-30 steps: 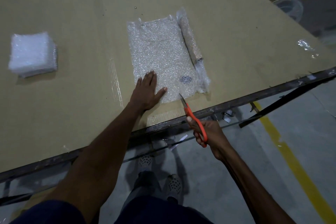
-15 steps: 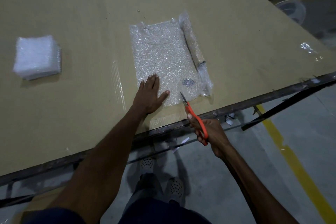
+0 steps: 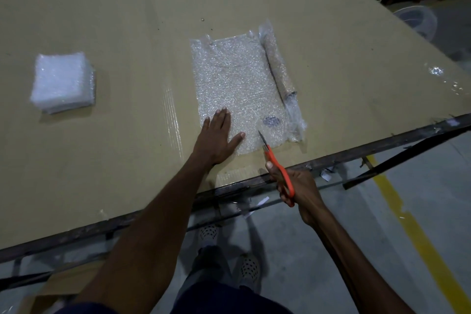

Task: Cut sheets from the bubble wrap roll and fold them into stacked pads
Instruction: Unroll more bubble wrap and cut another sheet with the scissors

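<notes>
Bubble wrap (image 3: 234, 84), unrolled flat from its roll (image 3: 277, 69) on a cardboard-covered table (image 3: 127, 20), is pressed down at its near edge by the flat, spread left hand (image 3: 216, 137), while orange-handled scissors (image 3: 277, 166), gripped by the right hand (image 3: 298, 186), are pointed at that edge, with stacked pads (image 3: 62, 81) lying well apart to the left.

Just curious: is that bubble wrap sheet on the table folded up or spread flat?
Spread flat. The bubble wrap sheet lies unrolled on the table, the left hand pressing it.
</notes>
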Motion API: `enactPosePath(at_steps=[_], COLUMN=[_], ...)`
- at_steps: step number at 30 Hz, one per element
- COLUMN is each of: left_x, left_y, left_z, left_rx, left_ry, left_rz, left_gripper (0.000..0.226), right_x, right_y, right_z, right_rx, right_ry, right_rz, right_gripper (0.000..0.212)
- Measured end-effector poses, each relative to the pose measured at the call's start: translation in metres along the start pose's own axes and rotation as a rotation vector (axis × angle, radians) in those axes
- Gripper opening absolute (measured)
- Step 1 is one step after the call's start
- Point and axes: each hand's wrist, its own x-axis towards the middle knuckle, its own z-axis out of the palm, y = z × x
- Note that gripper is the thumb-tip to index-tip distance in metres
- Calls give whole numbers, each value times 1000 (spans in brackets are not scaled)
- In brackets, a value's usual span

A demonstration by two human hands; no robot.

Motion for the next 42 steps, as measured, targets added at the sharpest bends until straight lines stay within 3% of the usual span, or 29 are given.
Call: enactPosePath(at_steps=[12,16,27,34,42], left_x=[0,0,-1,-4,-5], left_y=[-1,-1,-3,-3,-3], left_z=[2,2,4,6,6], left_rx=[2,7,-4,-1,14], left_ry=[-2,-10,-2,4,5], left_rz=[-2,-2,1,-3,-6], left_gripper=[81,82,81,82,82], right_x=[5,6,8,16,16], right_y=[-4,-8,-5,-12,-12], right_z=[10,13,12,16,16], right_rx=[21,47,33,60,35], right_ry=[35,46,38,17,39], right_rz=[-12,6,-16,-30,-26], right_gripper=[65,55,62,46,48])
